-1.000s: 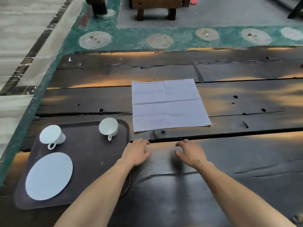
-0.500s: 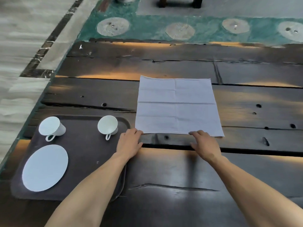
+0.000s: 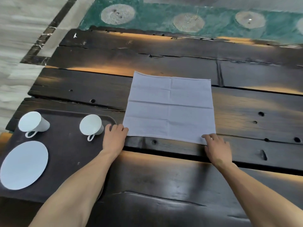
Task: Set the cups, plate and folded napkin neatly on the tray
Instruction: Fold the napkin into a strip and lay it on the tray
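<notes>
Left hand and right hand pinch the near corners of the unfolded white napkin, mid-frame on the dark wooden table.

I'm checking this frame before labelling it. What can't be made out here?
- Tray: its near right corner is hidden by the left forearm; its left edge is cut off by the frame.
- Plate: left rim touches the frame edge.
- Left hand and right hand on the napkin: whether the fingers pinch the corners is unclear.
- Cups: contents are unreadable.
</notes>
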Demonstrator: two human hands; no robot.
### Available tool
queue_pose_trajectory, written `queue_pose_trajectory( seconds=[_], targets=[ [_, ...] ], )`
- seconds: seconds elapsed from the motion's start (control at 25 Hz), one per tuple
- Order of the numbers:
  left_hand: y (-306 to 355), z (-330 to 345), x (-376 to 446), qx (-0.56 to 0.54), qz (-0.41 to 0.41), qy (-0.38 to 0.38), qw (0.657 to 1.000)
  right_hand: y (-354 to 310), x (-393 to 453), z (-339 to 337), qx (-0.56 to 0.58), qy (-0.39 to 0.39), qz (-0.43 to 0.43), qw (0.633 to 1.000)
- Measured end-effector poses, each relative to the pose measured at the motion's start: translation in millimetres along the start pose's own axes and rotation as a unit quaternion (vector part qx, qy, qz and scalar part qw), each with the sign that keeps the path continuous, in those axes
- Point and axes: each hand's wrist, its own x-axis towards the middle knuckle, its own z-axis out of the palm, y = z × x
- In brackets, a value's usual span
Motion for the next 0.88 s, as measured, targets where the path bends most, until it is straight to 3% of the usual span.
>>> queue_pose_trajectory(
  seconds=[0.24, 0.44, 0.72, 0.88],
  targets=[
    [-5, 6, 14, 0.028, 0.054, 0.010, 0.998, 20, 6, 4, -0.021, 0.009, 0.019, 1.000],
    [-11, 1, 14, 0.009, 0.041, 0.034, 0.999, 28, 3, 2, 0.010, 0.026, 0.024, 0.999],
    [-18, -8, -12, -0.094, 0.017, 0.088, 0.992, 40, -25, -3, 0.085, 0.056, 0.027, 0.994],
    [-21, -14, -41, -0.212, 0.003, 0.116, 0.970, 49, -52, -5, 0.174, 0.082, 0.058, 0.980]
  ],
)
